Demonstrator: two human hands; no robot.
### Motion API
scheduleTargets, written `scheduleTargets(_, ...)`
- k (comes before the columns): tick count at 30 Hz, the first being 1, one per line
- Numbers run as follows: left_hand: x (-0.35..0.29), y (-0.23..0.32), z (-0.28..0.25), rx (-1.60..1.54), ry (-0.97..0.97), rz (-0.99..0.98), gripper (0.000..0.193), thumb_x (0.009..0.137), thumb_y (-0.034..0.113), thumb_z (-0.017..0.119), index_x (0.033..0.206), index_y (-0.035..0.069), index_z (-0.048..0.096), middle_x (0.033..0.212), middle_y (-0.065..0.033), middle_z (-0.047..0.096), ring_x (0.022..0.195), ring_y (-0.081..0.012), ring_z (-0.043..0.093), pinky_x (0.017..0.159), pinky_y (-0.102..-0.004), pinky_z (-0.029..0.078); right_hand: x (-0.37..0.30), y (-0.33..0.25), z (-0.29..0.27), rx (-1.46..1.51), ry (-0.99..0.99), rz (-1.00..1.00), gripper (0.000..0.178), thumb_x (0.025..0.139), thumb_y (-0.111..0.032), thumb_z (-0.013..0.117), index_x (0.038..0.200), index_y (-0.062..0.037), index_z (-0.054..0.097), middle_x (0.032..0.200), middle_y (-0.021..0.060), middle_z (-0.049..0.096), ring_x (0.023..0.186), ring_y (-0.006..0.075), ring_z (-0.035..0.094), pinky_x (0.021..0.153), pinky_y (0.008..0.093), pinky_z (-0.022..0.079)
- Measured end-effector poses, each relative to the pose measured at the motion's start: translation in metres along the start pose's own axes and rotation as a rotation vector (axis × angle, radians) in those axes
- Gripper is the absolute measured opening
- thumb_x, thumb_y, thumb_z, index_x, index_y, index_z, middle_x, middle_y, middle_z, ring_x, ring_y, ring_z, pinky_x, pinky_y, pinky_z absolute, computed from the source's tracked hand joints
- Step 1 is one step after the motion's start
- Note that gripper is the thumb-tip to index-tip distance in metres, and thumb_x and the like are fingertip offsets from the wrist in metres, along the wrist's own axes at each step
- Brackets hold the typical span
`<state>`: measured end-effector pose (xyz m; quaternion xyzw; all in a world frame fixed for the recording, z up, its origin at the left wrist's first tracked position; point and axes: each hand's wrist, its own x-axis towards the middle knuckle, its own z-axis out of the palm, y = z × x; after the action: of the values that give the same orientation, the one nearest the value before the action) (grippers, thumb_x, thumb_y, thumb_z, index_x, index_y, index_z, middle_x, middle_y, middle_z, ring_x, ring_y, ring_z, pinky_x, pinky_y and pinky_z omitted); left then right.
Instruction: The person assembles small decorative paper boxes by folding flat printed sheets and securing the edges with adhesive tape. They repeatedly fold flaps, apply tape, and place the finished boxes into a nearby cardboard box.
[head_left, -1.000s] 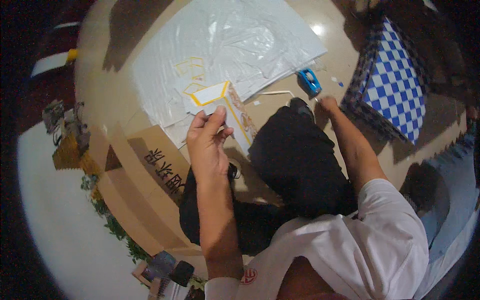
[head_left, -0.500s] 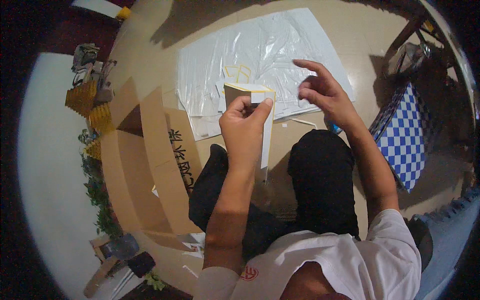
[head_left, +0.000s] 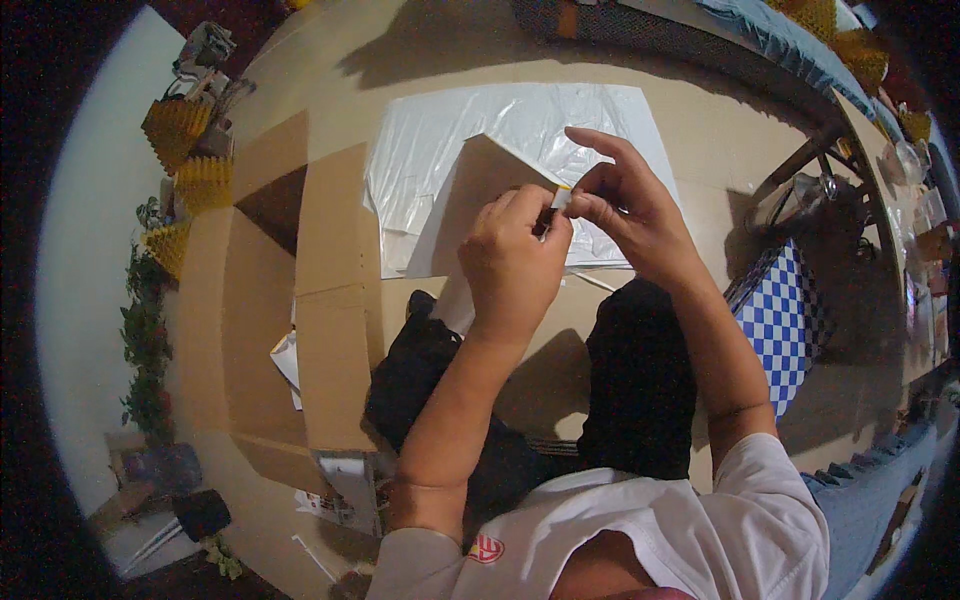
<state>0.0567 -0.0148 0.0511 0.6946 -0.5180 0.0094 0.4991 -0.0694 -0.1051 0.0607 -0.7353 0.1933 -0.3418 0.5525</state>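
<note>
A folded piece of white card with a yellow edge (head_left: pixel 485 165) is held up above the floor by my left hand (head_left: pixel 515 250). The left fingers are wrapped round its near side and hide part of it. My right hand (head_left: pixel 635 215) meets the left one at the card's right corner. There its thumb and a finger pinch a small white tab (head_left: pixel 562 198), while the index finger stretches out above. Beneath the card lies a white sheet under clear plastic film (head_left: pixel 530 110), partly covered by the card and my hands.
An open cardboard box (head_left: pixel 335 220) stands on my left, with a white folded piece (head_left: pixel 287 358) inside. To the right is a blue-and-white checked item (head_left: pixel 780 325) beside a dark-legged table (head_left: pixel 850 180). My knees (head_left: pixel 640 370) are below my hands.
My right hand has come in from the right and now pinches the card's corner tab. The card has turned, showing a broad face. The view has shifted, with more of the far room visible.
</note>
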Motion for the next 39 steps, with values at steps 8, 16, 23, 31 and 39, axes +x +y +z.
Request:
scheduleTargets(8, 0.000, 0.000, -0.017, 0.118, 0.053, 0.139, 0.013, 0.073, 0.009, 0.070, 0.077, 0.009, 0.058, 0.075, -0.0067, 0.061, 0.071, -0.0281, 0.060, 0.060, -0.0407, 0.048, 0.003, -0.012, 0.015, 0.026, 0.048, -0.035, 0.047, 0.090, -0.006, 0.063, 0.133, -0.0062, 0.045, 0.084, 0.0054, 0.061, 0.079, 0.0095, 0.058, 0.072, 0.0240, 0.048)
scheduleTargets(16, 0.003, -0.004, -0.023, 0.204, 0.091, 0.323, 0.016, 0.074, 0.006, 0.069, 0.076, 0.009, 0.054, 0.072, -0.0060, 0.056, 0.069, -0.0249, 0.058, 0.060, -0.0379, 0.048, 0.005, -0.026, 0.026, -0.183, 0.098, -0.025, 0.037, 0.090, -0.006, 0.064, 0.125, -0.0070, 0.053, 0.081, 0.0049, 0.063, 0.072, 0.0083, 0.058, 0.066, 0.0235, 0.048)
scheduleTargets(23, 0.005, -0.011, -0.022, 0.208, 0.089, 0.355, 0.015, 0.073, 0.006, 0.069, 0.078, 0.009, 0.055, 0.074, -0.0061, 0.057, 0.072, -0.0251, 0.058, 0.061, -0.0379, 0.048, 0.008, -0.018, 0.028, -0.177, 0.102, 0.019, 0.025, 0.091, -0.013, 0.063, 0.116, -0.0087, 0.061, 0.085, 0.0071, 0.066, 0.074, 0.0099, 0.061, 0.067, 0.0245, 0.049)
scheduleTargets(31, 0.010, -0.007, -0.025, 0.048, 0.070, 0.242, 0.015, 0.074, 0.006, 0.068, 0.084, 0.005, 0.057, 0.078, -0.0088, 0.060, 0.074, -0.0288, 0.059, 0.064, -0.0419, 0.048, 0.014, 0.003, 0.024, -0.029, 0.032, 0.041, 0.032, 0.096, -0.028, 0.057, 0.119, -0.0048, 0.060, 0.095, 0.0089, 0.065, 0.084, 0.0110, 0.061, 0.073, 0.0261, 0.051)
scheduleTargets(39, 0.012, -0.005, -0.024, -0.236, -0.099, 0.023, 0.021, 0.078, -0.001, 0.064, 0.098, 0.002, 0.064, 0.087, -0.0096, 0.067, 0.078, -0.0163, 0.065, 0.072, -0.0307, 0.051, 0.016, 0.013, 0.031, 0.203, 0.112, 0.004, 0.026, 0.097, -0.017, 0.055, 0.120, -0.0047, 0.058, 0.086, 0.0026, 0.063, 0.075, 0.0079, 0.056, 0.068, 0.0233, 0.049)
